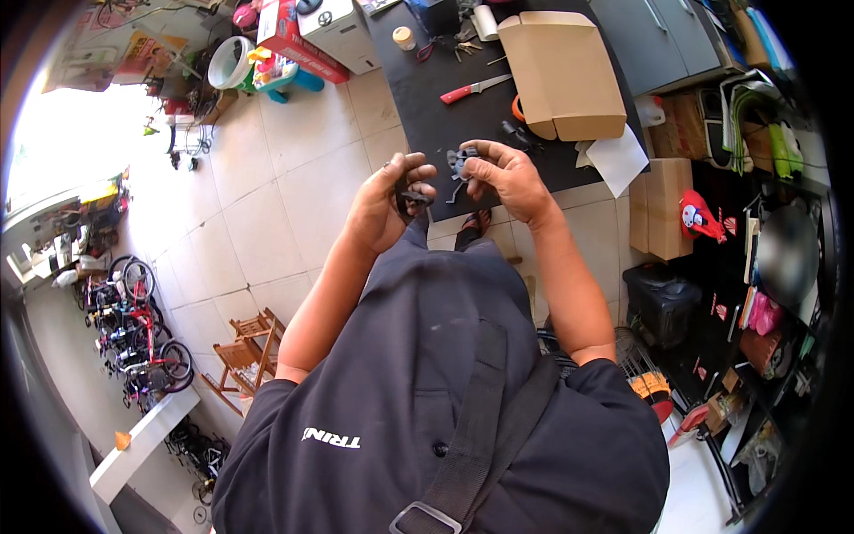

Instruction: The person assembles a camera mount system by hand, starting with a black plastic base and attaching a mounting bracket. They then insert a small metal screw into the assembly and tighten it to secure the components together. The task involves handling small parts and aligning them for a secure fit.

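Observation:
My left hand (382, 205) has its fingers curled round a small black part (414, 198), partly hidden by the fingers. My right hand (514, 181) pinches a small grey metal mechanism (460, 165) with a thin arm hanging from it, its exact kind too small to tell. Both hands are raised in front of me, a short gap apart, at the near left edge of the black-topped table (409, 98). Another black part (518, 135) lies on the tabletop beyond my right hand.
On the table are an open cardboard box (565, 76), a red-handled knife (474, 89), keys (466, 47), a small jar (404, 37) and white paper (618, 160). A wooden folding chair (245, 356) and bicycles (142, 329) stand left. Cartons (663, 209) and a black bin (660, 303) stand right.

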`<state>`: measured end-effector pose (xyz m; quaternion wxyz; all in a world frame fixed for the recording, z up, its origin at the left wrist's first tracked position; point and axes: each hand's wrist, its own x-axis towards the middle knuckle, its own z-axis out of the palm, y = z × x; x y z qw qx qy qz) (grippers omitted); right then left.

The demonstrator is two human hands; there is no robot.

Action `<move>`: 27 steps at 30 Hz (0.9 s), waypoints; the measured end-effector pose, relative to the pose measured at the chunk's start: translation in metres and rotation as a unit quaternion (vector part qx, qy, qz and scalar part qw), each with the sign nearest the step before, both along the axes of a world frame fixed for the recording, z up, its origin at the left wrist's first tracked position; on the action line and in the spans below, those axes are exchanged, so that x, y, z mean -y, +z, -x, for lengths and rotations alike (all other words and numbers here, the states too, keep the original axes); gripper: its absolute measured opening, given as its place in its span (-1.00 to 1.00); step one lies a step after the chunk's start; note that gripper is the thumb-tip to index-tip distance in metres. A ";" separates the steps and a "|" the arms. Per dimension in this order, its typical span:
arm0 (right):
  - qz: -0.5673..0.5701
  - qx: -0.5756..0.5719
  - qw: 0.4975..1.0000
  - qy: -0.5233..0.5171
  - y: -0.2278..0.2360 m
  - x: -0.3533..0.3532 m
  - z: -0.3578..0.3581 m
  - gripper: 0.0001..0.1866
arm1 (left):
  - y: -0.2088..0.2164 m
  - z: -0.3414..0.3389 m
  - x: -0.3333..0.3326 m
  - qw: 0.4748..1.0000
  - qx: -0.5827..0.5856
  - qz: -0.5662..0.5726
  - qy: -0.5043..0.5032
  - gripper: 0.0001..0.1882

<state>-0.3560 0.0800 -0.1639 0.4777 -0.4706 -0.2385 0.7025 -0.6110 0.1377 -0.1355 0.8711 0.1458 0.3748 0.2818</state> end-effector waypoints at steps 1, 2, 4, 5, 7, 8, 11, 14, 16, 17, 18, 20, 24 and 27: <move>0.024 0.026 0.999 -0.001 -0.012 -0.002 0.000 -0.55 | -0.005 0.005 -0.002 0.999 0.030 0.023 0.010 -0.47; 0.047 0.053 0.997 -0.003 -0.024 -0.004 0.000 -0.54 | -0.009 0.010 -0.004 0.998 0.036 0.042 0.025 -0.49; 0.080 0.122 0.989 0.017 -0.052 -0.005 0.005 -0.51 | -0.017 0.020 -0.006 0.994 0.047 0.083 0.052 -0.52; 0.098 0.152 0.983 0.026 -0.065 -0.006 0.009 -0.50 | -0.022 0.024 -0.006 0.994 0.026 0.086 0.069 -0.54; 0.124 0.203 0.971 0.030 -0.096 -0.007 0.018 -0.47 | -0.030 0.029 -0.009 0.990 -0.016 0.093 0.100 -0.59; 0.140 0.219 0.965 0.034 -0.110 -0.008 0.022 -0.46 | -0.031 0.033 -0.012 0.989 -0.025 0.104 0.105 -0.60; 0.180 0.270 0.945 0.040 -0.152 -0.012 0.034 -0.42 | -0.037 0.046 -0.028 0.985 -0.051 0.126 0.105 -0.61; 0.186 0.333 0.923 0.055 -0.181 -0.027 0.044 -0.44 | -0.045 0.061 -0.043 0.984 -0.066 0.135 0.097 -0.60; 0.190 0.376 0.905 0.063 -0.215 -0.035 0.045 -0.41 | -0.049 0.071 -0.054 0.981 -0.070 0.152 0.093 -0.61; 0.178 0.410 0.892 0.067 -0.221 -0.043 0.049 -0.39 | -0.052 0.077 -0.059 0.980 -0.084 0.158 0.086 -0.61; 0.196 0.407 0.890 0.065 -0.227 -0.050 0.053 -0.40 | -0.055 0.083 -0.065 0.978 -0.099 0.164 0.078 -0.61; 0.171 0.466 0.867 0.041 -0.234 -0.065 0.059 -0.42 | -0.063 0.091 -0.074 0.974 -0.128 0.175 0.060 -0.61; 0.198 0.485 0.851 0.034 -0.238 -0.097 0.066 -0.43 | -0.074 0.105 -0.086 0.973 -0.125 0.191 0.040 -0.59; 0.229 0.465 0.855 0.000 -0.254 -0.107 0.068 -0.42 | -0.078 0.109 -0.092 0.966 -0.178 0.186 0.015 -0.56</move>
